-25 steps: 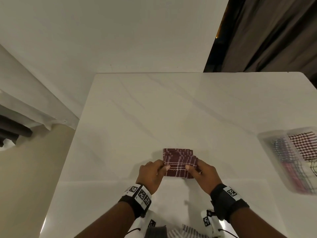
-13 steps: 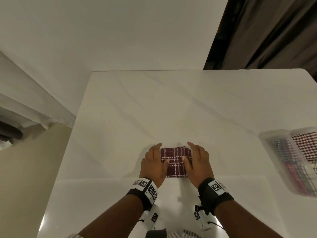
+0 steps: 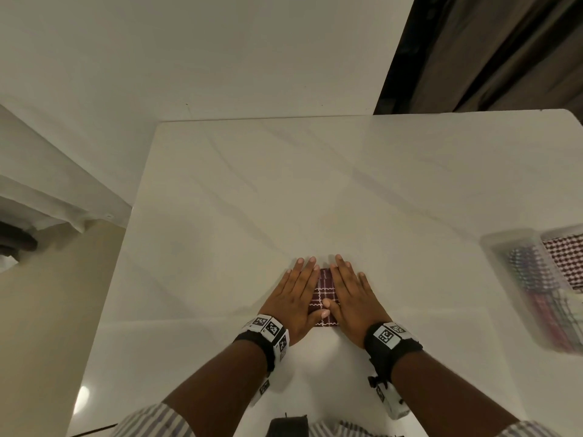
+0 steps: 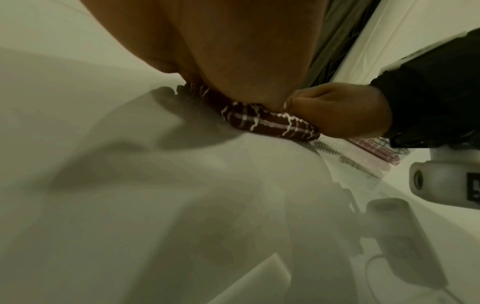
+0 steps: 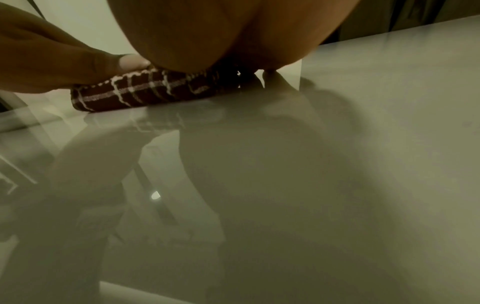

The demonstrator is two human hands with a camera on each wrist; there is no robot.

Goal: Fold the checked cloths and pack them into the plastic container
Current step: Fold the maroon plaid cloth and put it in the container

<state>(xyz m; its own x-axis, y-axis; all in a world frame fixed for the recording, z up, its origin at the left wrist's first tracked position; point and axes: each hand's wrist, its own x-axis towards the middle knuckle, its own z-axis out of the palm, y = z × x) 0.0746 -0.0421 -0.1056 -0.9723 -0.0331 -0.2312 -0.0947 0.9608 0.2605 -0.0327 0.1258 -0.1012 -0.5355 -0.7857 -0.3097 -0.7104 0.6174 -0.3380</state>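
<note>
A small folded maroon checked cloth (image 3: 325, 294) lies near the front middle of the white table (image 3: 284, 190). My left hand (image 3: 295, 299) lies flat on its left half, fingers straight. My right hand (image 3: 351, 296) lies flat on its right half, and the two thumbs meet over the cloth. Only a narrow strip of cloth shows between the hands. In the left wrist view the cloth (image 4: 270, 123) bulges out from under my palm. The right wrist view has the cloth (image 5: 145, 90) pressed under my right palm. A clear plastic container (image 3: 517, 279) at the right edge holds folded checked cloths.
A dark curtain (image 3: 492, 52) hangs at the back right behind the table. A white wall stands beyond the far edge. Beige floor (image 3: 47, 310) lies left of the table, with white fabric hanging there. The table's far edge and left edge are in view.
My hands went from pinching the cloth's near edge to lying flat on top of it. They slid closer together, and the cloth now looks smaller and mostly covered.
</note>
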